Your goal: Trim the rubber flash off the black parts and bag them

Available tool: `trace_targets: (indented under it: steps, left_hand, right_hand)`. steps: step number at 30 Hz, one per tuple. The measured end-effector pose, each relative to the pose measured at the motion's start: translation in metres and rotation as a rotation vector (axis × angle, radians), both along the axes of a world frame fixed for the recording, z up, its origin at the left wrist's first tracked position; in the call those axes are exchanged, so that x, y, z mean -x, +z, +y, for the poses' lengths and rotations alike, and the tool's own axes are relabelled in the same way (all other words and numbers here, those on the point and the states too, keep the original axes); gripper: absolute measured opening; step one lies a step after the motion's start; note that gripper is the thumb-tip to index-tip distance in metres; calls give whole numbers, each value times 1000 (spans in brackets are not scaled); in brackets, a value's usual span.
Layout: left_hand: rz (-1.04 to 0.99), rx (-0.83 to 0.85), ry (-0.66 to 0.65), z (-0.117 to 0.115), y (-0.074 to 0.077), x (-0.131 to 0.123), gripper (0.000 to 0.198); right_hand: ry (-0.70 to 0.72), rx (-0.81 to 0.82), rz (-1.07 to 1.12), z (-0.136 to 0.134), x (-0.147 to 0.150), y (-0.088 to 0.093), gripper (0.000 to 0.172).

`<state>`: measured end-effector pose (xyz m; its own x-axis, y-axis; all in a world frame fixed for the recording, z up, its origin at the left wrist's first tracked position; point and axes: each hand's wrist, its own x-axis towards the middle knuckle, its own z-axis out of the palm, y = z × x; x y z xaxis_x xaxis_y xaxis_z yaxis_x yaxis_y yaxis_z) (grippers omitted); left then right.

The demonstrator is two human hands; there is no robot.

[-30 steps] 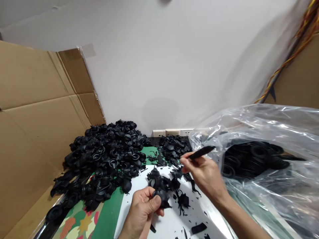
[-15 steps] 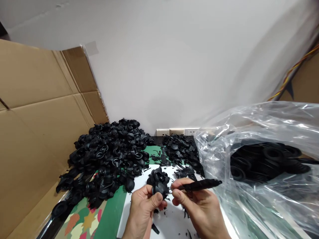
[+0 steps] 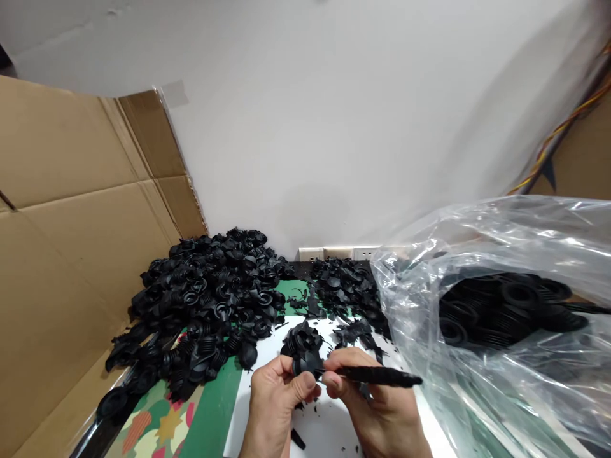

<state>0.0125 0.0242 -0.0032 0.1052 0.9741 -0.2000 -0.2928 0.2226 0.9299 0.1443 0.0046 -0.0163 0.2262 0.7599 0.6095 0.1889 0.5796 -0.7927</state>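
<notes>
My left hand pinches a black rubber part between thumb and fingers, over a white sheet. In my right hand is a slim tool with a black, wrapped-looking handle, held like a pen. Its handle points right and its thin tip meets the part or sits close against it; the exact contact is too small to make out. A clump of ribbed black rubber pieces shows just behind the held part. Black scraps lie on the sheet beyond my right hand.
A large heap of black rubber parts lies at left beside a cardboard panel. Black trimmings are piled at the back, near wall sockets. At right stands a clear plastic bag holding black ringed parts.
My right hand has shifted slightly left and down, bringing the tool closer to the part; its handle now tilts downward to the right. The left hand keeps its hold.
</notes>
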Motion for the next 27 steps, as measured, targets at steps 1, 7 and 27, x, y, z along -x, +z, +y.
trace_targets:
  steps: [1,7,27]
  left_hand:
    - [2,-3,2,0,0,-1,26]
    - [-56,-5,38,0,0,-2,24]
    - [-121,4,35,0,2,1,26]
  right_hand:
    - [0,-39,-72,0,1,1,7]
    - [-121,-289,-474,9,4,14,20]
    - [95,369,354,10,-11,13,23]
